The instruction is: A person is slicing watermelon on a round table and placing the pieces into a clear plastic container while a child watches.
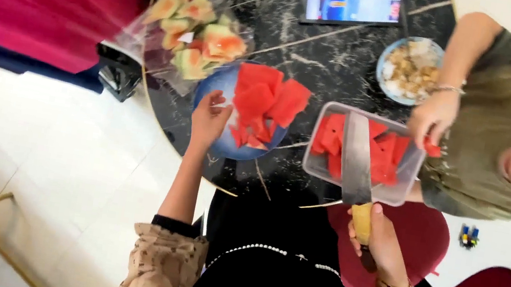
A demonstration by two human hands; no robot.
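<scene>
Gripping the broad steel cleaver (358, 160) in your right hand (380, 242), left hand (208, 119) steadying the blue plate (213, 89), you're mid-transfer of red watermelon slabs (269, 101); next needs careful lifting.

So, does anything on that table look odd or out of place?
The knife in the right hand lies flat across the tub of watermelon while another person's hand picks a piece from it. The bag of rinds overhangs the table edge.
</scene>
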